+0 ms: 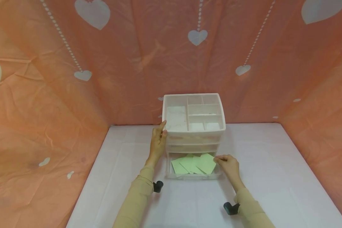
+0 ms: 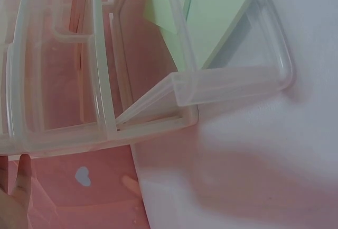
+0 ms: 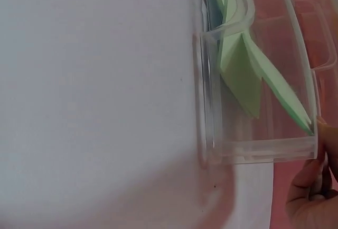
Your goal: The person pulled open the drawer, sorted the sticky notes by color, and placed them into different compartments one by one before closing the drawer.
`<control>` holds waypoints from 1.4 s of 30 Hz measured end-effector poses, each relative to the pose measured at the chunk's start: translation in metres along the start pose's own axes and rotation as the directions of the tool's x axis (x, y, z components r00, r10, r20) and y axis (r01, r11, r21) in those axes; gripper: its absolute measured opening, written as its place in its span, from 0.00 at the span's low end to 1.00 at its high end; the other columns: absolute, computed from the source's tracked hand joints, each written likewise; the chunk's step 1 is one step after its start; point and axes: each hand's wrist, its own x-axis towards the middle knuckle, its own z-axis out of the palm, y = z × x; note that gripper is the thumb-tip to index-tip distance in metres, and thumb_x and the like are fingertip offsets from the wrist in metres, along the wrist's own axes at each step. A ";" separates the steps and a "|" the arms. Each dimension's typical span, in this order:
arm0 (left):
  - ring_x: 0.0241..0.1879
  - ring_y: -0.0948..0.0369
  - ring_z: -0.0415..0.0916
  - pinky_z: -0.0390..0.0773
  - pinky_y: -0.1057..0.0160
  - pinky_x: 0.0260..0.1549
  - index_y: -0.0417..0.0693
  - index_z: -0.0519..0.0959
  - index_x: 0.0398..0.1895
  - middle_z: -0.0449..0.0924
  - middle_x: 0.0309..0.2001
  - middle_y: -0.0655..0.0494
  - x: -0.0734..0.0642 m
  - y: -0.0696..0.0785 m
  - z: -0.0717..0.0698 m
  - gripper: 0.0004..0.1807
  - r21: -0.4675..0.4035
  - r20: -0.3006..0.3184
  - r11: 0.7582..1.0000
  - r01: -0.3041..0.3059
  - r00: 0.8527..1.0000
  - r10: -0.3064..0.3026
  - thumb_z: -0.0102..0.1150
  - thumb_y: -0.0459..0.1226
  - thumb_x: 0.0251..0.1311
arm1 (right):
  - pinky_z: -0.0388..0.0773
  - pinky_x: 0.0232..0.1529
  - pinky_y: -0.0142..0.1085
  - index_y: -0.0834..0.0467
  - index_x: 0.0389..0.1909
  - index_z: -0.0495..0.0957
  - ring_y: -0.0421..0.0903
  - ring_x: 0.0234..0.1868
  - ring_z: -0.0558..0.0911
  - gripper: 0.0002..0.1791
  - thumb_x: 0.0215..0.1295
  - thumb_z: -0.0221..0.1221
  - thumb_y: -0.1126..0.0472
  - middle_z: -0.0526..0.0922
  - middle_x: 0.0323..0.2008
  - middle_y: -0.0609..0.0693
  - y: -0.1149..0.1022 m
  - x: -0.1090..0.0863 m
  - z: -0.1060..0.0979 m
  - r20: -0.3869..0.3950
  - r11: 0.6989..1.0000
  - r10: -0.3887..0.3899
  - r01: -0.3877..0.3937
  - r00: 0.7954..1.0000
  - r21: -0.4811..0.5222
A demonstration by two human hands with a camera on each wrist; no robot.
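A small white plastic drawer unit (image 1: 193, 138) stands with its lowest clear drawer (image 1: 194, 177) pulled out. Several light green paper pads (image 1: 189, 164) lie overlapping inside that drawer. My left hand (image 1: 157, 145) rests against the unit's left side near the top, fingertips on its edge; only fingers (image 2: 20, 186) of it show in the left wrist view. At the drawer's right wall, my right hand (image 1: 229, 165) pinches the corner of the rightmost green pad (image 1: 206, 163). In the right wrist view this pad (image 3: 277, 83) tilts up toward the fingers while other pads sit lower.
The unit's top tray has divided compartments (image 1: 204, 109). Under it all is a white tabletop (image 1: 262, 158), backed by an orange curtain (image 1: 148, 63) with pale hearts. Dark wrist camera mounts (image 1: 231, 208) stick out from the sleeves.
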 end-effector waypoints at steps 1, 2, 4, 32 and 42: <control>0.33 0.65 0.58 0.65 0.67 0.31 0.56 0.64 0.65 0.63 0.36 0.46 0.000 0.000 0.000 0.34 0.001 0.002 1.000 0.004 1.000 -0.004 0.32 0.63 0.62 | 0.72 0.37 0.31 0.60 0.36 0.84 0.50 0.42 0.80 0.13 0.56 0.64 0.54 0.85 0.39 0.57 0.000 0.000 0.000 0.002 1.000 -0.001 0.001 1.000 -0.001; 0.33 0.65 0.58 0.65 0.67 0.31 0.56 0.64 0.65 0.63 0.36 0.45 0.000 0.000 0.000 0.35 0.003 0.003 1.000 0.009 1.000 -0.009 0.32 0.63 0.62 | 0.72 0.37 0.31 0.60 0.36 0.84 0.49 0.42 0.81 0.13 0.57 0.64 0.54 0.85 0.40 0.57 0.001 -0.001 0.000 0.003 1.000 0.000 0.000 1.000 0.005; 0.33 0.65 0.58 0.65 0.66 0.32 0.56 0.64 0.65 0.62 0.36 0.45 0.000 0.000 0.000 0.36 0.005 0.006 1.000 0.015 1.000 -0.015 0.31 0.64 0.61 | 0.73 0.37 0.30 0.60 0.37 0.84 0.45 0.38 0.81 0.13 0.57 0.64 0.54 0.85 0.40 0.57 0.002 -0.001 0.000 0.001 1.000 0.001 -0.002 1.000 0.020; 0.32 0.65 0.58 0.64 0.67 0.32 0.53 0.64 0.65 0.60 0.35 0.48 0.000 0.002 0.002 0.35 0.002 -0.001 1.000 0.020 1.000 -0.020 0.32 0.62 0.62 | 0.78 0.27 0.29 0.70 0.38 0.79 0.39 0.23 0.80 0.17 0.58 0.62 0.57 0.83 0.23 0.49 -0.001 -0.067 0.028 0.218 0.875 0.117 -0.205 0.969 0.439; 0.32 0.64 0.58 0.64 0.66 0.32 0.55 0.63 0.65 0.62 0.36 0.45 0.000 0.003 0.001 0.35 0.011 -0.006 1.000 0.006 1.000 -0.005 0.31 0.62 0.62 | 0.81 0.30 0.32 0.73 0.45 0.77 0.41 0.25 0.82 0.20 0.62 0.57 0.58 0.86 0.27 0.55 0.005 -0.080 0.053 0.338 0.853 0.145 -0.290 0.930 0.433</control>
